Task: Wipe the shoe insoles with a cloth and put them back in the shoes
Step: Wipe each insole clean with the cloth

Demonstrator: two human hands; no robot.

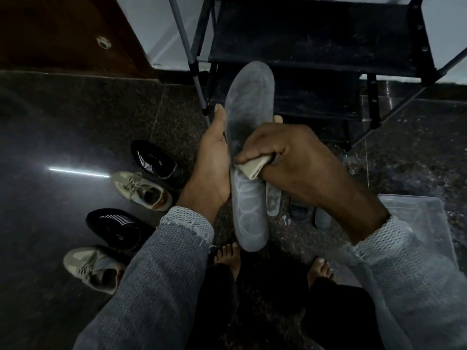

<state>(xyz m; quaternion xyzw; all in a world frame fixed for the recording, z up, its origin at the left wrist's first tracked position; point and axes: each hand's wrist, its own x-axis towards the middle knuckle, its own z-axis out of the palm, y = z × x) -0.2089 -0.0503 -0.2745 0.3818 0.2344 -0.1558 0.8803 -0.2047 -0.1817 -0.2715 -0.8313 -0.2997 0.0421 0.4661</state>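
Fingers (255, 147) of the right hand (290, 152) press the cloth (252, 168) on the insole (249, 102)

Matt grey foam insole (249, 102), glossy speckled stone floor (75, 117)

We have one view only, from a wide-angle camera worn on the head, looking forward and steeply down. It sits close above our hands, the left hand (212, 168) and right hand (290, 157) filling the middle. Our bare feet (228, 256) show at the bottom edge, the dark floor (63, 122) spreads left, and a black rack (316, 41) rises at the top.
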